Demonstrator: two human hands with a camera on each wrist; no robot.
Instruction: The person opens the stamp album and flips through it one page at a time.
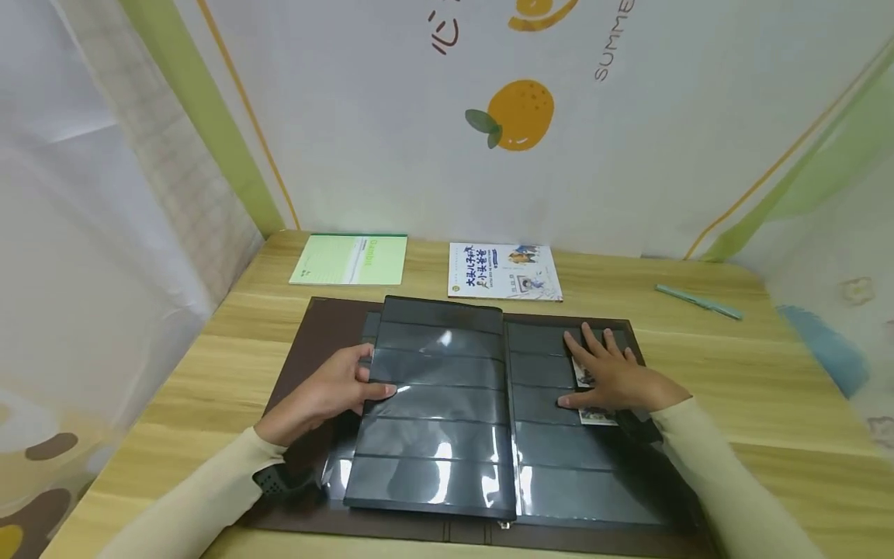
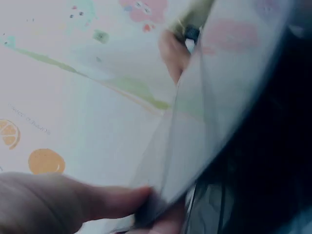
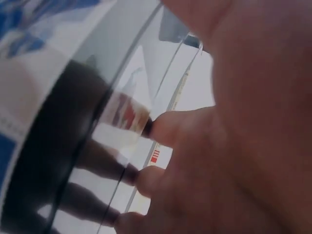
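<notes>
Left hand [image 1: 328,392] pinches album page [image 1: 433,404] edge; right hand [image 1: 615,376] fingers spread flat on opposite page [image 1: 559,466].

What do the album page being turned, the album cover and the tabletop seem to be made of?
Album page: dark stiff sheet with clear glossy plastic strips, judging by the glare.
Album cover: matte dark brown, perhaps leatherette; hard to tell.
Tabletop: light wood-grain surface, solid wood or laminate unclear.

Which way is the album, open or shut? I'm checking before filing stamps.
Open. The album lies spread flat on the table; the left hand grips one page's edge, the right hand presses the right-hand page.
</notes>
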